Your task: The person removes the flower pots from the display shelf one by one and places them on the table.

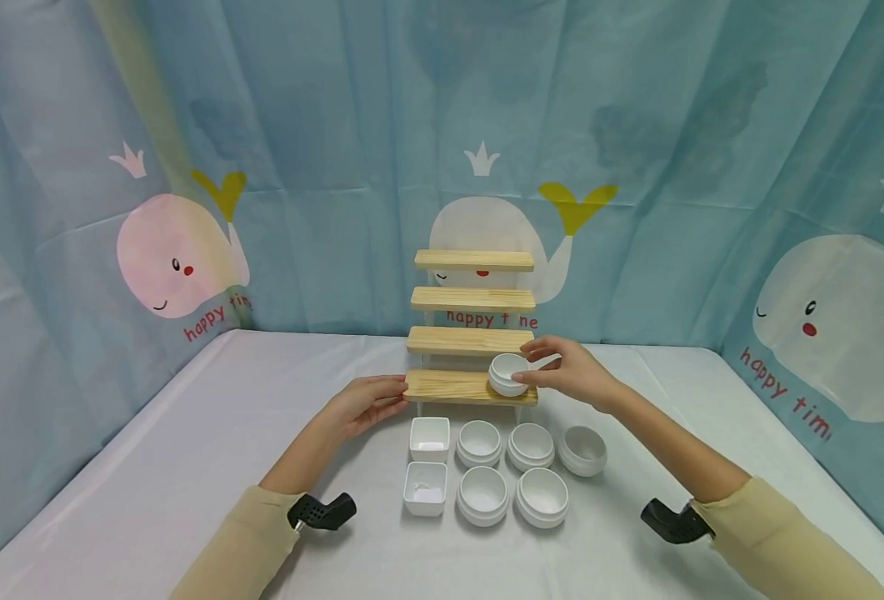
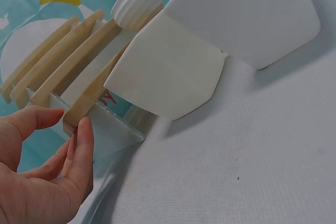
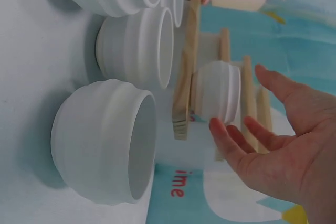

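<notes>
A four-step wooden display rack [image 1: 471,340] stands on the white table. My left hand [image 1: 370,402] pinches the left end of its lowest board [image 2: 84,103], thumb above and fingers below. Upright on the right end of that board sits a round white ribbed bowl [image 1: 508,374]. My right hand [image 1: 572,372] is beside this bowl; in the right wrist view its fingers [image 3: 231,142] are spread around the bowl's rim, not curled on it.
In front of the rack, several round white bowls [image 1: 482,496] and two square white bowls [image 1: 425,487] stand in two rows on the tablecloth [image 1: 209,467]. A blue curtain [image 1: 337,167] with whale prints hangs behind the table.
</notes>
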`<act>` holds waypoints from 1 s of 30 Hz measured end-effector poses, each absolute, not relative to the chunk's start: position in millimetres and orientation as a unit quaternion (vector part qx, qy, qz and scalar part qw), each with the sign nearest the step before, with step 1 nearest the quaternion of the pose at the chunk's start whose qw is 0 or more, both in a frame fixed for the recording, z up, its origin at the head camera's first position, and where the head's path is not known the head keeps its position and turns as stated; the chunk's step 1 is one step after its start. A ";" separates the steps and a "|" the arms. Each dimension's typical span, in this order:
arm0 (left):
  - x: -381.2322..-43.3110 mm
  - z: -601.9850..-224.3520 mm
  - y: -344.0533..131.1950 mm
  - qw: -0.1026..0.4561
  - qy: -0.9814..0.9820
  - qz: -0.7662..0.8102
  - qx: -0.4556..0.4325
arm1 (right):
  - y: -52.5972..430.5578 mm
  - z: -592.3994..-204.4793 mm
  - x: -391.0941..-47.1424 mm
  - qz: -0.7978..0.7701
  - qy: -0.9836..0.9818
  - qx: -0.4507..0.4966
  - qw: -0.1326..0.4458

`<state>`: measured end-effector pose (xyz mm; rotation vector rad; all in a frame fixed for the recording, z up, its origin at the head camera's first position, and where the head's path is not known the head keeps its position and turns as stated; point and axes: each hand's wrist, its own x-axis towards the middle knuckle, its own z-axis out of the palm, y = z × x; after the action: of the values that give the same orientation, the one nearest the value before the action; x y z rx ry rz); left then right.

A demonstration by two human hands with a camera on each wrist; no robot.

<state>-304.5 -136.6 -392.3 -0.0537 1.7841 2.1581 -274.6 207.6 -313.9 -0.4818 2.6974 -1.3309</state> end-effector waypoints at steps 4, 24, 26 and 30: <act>-304.6 -392.8 -136.2 0.169 0.630 0.758 -0.019 | 203.2 -314.2 -278.6 -0.433 0.886 -0.158 0.055; -303.2 -392.0 -137.0 0.173 0.627 0.760 -0.014 | 184.9 -321.3 -279.1 -0.410 0.909 -0.069 0.026; -303.2 -392.2 -136.9 0.173 0.627 0.759 -0.015 | 182.7 -321.4 -277.9 -0.411 0.909 -0.063 0.023; -303.6 -392.4 -136.7 0.172 0.626 0.760 -0.016 | 180.1 -322.2 -276.6 -0.416 0.907 -0.058 0.019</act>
<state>-303.6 -136.7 -392.4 -0.0455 1.7775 2.1576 -276.6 180.1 -322.2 -0.1786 2.8161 -1.2901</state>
